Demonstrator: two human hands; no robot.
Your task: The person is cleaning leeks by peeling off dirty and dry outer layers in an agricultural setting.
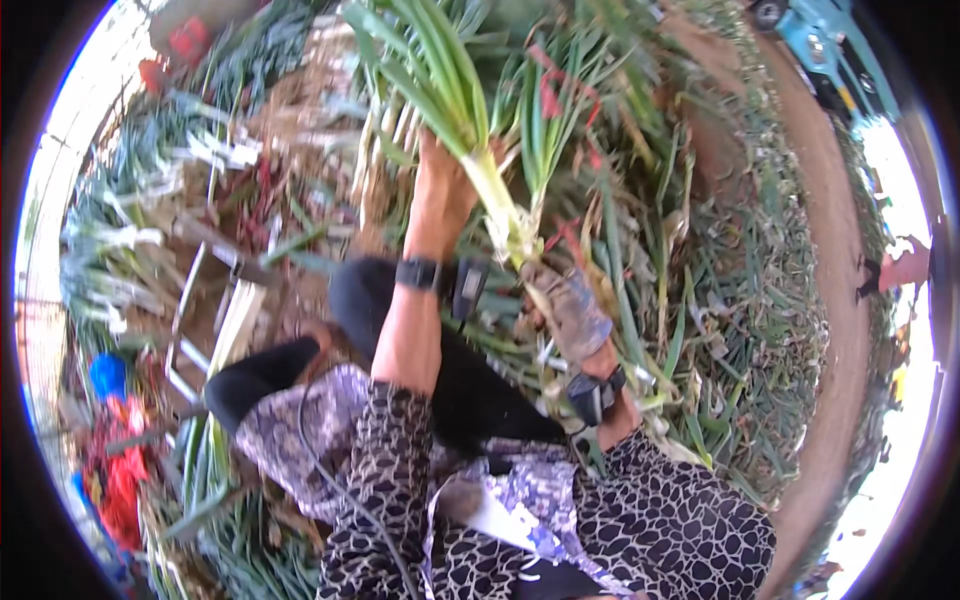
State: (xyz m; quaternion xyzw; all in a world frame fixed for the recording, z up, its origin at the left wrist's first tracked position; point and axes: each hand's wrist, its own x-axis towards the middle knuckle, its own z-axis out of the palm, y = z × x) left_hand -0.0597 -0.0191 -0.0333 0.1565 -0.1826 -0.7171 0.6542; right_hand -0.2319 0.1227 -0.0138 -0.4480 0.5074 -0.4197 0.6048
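A large leek (490,195), with green leaves fanning out at the top and a pale stalk, is held slantwise before me. My left hand (445,195), bare, is closed round its upper stalk, and the leaves partly cover the fingers. Lower down, my right hand (570,310), in a dirty glove, is closed on the pale lower end, where loose, torn outer layers show. A second bunch of green leaves (543,150) rises beside the stalk; whether it belongs to the same plant I cannot tell. Dark bands are strapped to both wrists.
Leek piles (110,240) lie along the left. Near my knee stands a metal frame (190,320). Discarded leaves (740,350) cover the ground at right, beside a dirt path (840,250). A blue-green vehicle (835,55) stands far right; red netting (120,470) lies lower left.
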